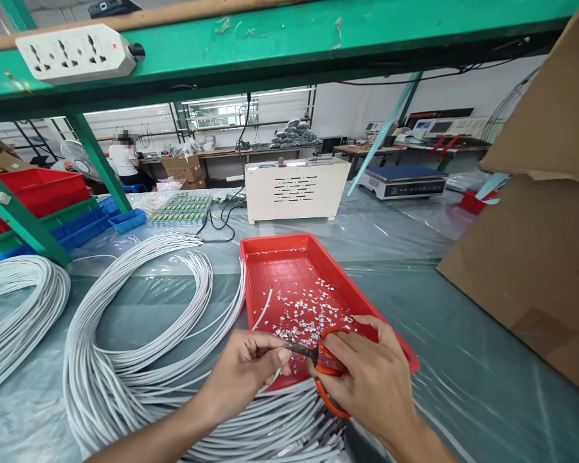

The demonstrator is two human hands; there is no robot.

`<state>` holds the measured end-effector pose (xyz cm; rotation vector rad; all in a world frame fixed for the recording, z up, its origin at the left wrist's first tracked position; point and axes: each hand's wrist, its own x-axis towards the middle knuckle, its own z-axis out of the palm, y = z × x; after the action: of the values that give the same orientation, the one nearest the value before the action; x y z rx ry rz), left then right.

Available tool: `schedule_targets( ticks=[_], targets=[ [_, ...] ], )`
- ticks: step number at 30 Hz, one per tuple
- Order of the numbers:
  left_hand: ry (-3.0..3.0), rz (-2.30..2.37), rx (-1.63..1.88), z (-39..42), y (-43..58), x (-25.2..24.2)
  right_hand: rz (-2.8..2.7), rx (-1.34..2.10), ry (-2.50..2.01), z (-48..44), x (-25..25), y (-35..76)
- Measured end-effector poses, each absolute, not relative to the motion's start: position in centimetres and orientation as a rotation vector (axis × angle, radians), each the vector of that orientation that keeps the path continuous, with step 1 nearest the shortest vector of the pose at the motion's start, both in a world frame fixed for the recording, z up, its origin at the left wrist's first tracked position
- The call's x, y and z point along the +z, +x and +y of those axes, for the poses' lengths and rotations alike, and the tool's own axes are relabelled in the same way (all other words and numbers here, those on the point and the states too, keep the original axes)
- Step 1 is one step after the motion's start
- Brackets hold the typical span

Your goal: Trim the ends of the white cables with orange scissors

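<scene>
My left hand (248,366) pinches a thin white cable (265,308), whose far end sticks up over the red tray (279,257). In my right hand (371,373) is a pair of scissors (330,370) with orange handles, my fingers in the loops. The dark blades reach left to my left fingertips, at the cable; whether they touch it I cannot make out. Small white and silvery scraps (313,308) lie scattered in the tray under both hands. A big coil of white cables (91,334) lies to the left, with many cable ends bunched below my hands.
Another cable coil (24,315) lies at far left. Behind the tray stands a cream metal box (293,193), with a weighing scale (402,182) to its right. Cardboard (525,283) walls the right side. A green beam with a power strip (77,54) crosses overhead. A person (124,161) sits far back.
</scene>
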<state>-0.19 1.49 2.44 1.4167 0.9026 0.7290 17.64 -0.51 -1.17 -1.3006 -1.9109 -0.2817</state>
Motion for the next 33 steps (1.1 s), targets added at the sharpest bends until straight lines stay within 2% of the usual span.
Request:
schedule_targets(
  ticks=[33],
  targets=[
    [1.354,0.922,0.77,1.6,-0.16,2.43,-1.954,-0.547,-1.3,-0.79,-1.53,17.4]
  ],
)
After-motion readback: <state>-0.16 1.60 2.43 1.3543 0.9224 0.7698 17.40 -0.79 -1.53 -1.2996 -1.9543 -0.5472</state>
